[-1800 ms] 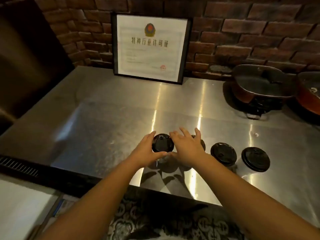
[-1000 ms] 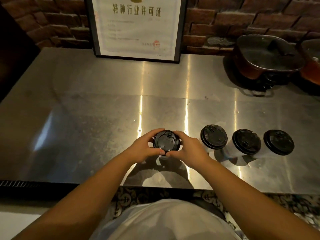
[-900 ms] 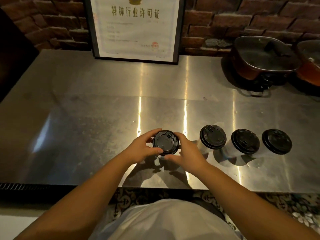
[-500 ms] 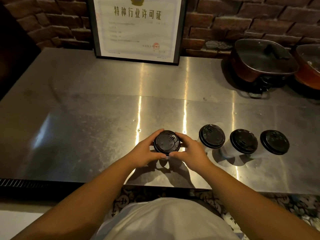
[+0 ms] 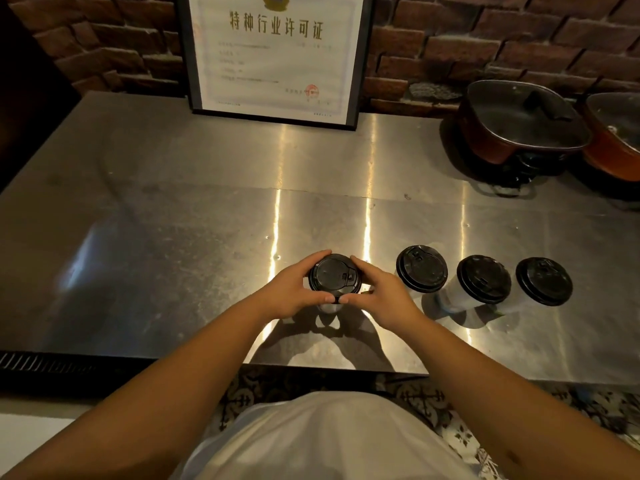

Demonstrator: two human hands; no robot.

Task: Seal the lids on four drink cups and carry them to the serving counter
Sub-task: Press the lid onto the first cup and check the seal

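A steel counter [image 5: 173, 216] with a brushed, reflective top carries everything. Near its front edge four cups with black lids stand in a row: the first cup [image 5: 334, 278], the second cup [image 5: 421, 274] just beside it, the third cup [image 5: 483, 279], and the fourth cup [image 5: 543, 281]. At the back a framed certificate [image 5: 275, 53] stands propped against the brick wall. At the back right sit a lidded pot [image 5: 519, 123] and a second pot [image 5: 614, 140].

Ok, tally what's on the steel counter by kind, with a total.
Cups with black lids: 4, the leftmost gripped by both hands
Lidded pans: 2
Framed certificate: 1
Total: 7
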